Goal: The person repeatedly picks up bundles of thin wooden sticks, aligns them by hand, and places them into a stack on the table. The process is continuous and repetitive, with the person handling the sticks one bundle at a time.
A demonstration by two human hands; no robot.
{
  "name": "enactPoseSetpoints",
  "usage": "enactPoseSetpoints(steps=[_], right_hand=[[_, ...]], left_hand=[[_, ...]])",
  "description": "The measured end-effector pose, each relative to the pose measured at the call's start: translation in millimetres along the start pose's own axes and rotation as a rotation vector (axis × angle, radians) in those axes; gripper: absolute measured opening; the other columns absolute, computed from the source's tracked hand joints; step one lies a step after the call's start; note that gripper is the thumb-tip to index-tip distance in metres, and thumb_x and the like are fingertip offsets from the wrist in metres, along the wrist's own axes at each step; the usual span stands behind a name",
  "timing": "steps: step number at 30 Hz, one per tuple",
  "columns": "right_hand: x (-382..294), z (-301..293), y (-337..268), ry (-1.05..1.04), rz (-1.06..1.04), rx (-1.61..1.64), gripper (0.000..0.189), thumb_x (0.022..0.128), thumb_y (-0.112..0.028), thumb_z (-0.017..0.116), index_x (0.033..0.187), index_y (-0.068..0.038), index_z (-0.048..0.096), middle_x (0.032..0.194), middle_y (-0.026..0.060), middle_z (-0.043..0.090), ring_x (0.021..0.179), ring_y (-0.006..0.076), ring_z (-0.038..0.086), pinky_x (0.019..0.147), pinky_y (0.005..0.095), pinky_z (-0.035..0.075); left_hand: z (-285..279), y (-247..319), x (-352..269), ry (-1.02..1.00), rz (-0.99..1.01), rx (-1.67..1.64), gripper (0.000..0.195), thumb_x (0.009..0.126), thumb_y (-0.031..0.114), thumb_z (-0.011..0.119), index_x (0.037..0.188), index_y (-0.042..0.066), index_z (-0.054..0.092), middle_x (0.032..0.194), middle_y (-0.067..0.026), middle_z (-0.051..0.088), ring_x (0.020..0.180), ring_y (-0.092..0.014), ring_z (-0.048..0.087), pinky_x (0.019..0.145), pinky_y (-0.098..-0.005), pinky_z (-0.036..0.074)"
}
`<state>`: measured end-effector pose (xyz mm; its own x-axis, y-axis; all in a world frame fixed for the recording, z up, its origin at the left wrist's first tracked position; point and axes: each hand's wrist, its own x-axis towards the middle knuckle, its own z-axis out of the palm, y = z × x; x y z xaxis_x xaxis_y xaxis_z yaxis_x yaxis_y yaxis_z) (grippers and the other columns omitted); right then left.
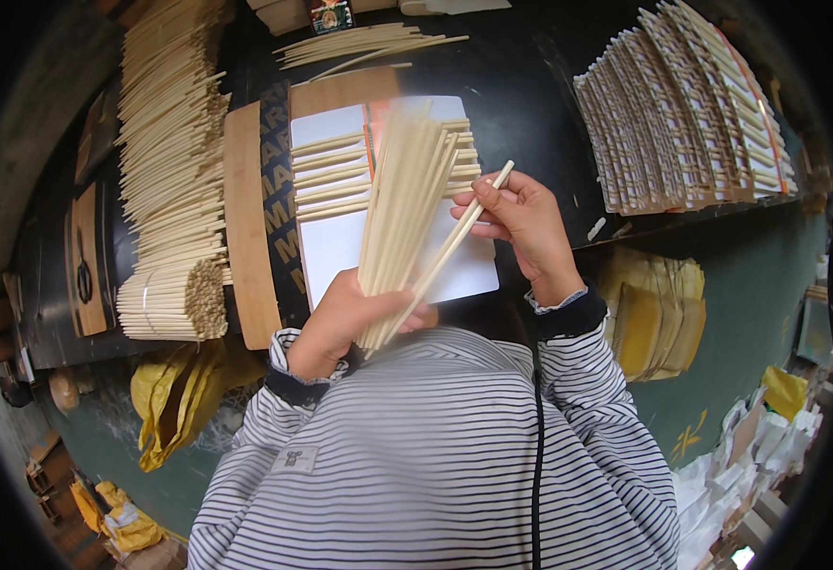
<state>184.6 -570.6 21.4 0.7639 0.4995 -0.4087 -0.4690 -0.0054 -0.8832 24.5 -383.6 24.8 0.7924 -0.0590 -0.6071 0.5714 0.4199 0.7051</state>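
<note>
A bundle of thin wooden sticks (399,214) stands fanned out of my left hand (359,310), which grips its lower end; the upper end is blurred. My right hand (520,217) pinches one stick, or perhaps two side by side, near the top between thumb and fingers. The lower end of that wooden stick (452,242) reaches down to my left thumb. Beneath the bundle lies a white card (331,246) with several sticks (331,178) set across it in spaced rows and an orange strip (370,139) running over them. The bundle hides the card's middle.
Loose sticks (167,142) are heaped at left, with a tied stick bundle (167,303) in front. Wooden boards (249,228) edge the card's left and far sides. Stacked stick-bearing cards (673,121) stand at right. Scissors (83,274) lie far left. More sticks (359,43) lie behind.
</note>
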Motion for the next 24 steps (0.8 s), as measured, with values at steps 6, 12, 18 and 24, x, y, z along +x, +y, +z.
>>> enactPoseSetpoints(steps=[6, 12, 18, 24], right_hand=[[-13.6, 11.9, 5.9, 0.028, -0.041, 0.049, 0.04, 0.091, -0.013, 0.07, 0.125, 0.001, 0.054, 0.1, 0.0123, 0.073, 0.087, 0.019, 0.073, 0.068, 0.0238, 0.058], [-14.5, 15.1, 13.4, 0.038, -0.061, 0.058, 0.057, 0.089, -0.006, 0.071, 0.138, 0.0, 0.043, 0.1, 0.0146, 0.073, 0.084, 0.0226, 0.074, 0.061, 0.0235, 0.059], [-3.8, -34.2, 18.9, 0.333, -0.17, 0.119, 0.052, 0.094, -0.009, 0.067, 0.138, -0.003, 0.042, 0.105, 0.0184, 0.07, 0.091, 0.0259, 0.073, 0.066, 0.0273, 0.063], [-6.4, -80.1, 24.2, 0.653, -0.324, 0.198, 0.052, 0.096, -0.01, 0.064, 0.141, -0.003, 0.039, 0.119, 0.0194, 0.066, 0.102, 0.0261, 0.07, 0.071, 0.0286, 0.064]], left_hand=[[5.1, 4.3, 0.0, -0.016, -0.038, 0.024, 0.037, 0.09, 0.006, 0.068, 0.122, -0.006, 0.054, 0.092, -0.0169, 0.069, 0.08, -0.022, 0.072, 0.073, -0.0296, 0.062], [1.9, 3.6, 7.4, 0.012, 0.012, 0.092, 0.031, 0.091, 0.009, 0.066, 0.117, -0.006, 0.056, 0.091, -0.0167, 0.07, 0.081, -0.022, 0.072, 0.073, -0.0301, 0.061], [-10.2, 1.8, 17.2, 0.278, 0.156, -0.019, 0.022, 0.094, 0.009, 0.06, 0.107, -0.008, 0.057, 0.092, -0.0188, 0.071, 0.08, -0.022, 0.073, 0.068, -0.0294, 0.06], [-21.1, 1.0, 21.0, 0.408, 0.213, -0.101, 0.028, 0.092, 0.004, 0.058, 0.116, -0.009, 0.054, 0.083, -0.0159, 0.068, 0.072, -0.021, 0.071, 0.064, -0.0275, 0.06]])
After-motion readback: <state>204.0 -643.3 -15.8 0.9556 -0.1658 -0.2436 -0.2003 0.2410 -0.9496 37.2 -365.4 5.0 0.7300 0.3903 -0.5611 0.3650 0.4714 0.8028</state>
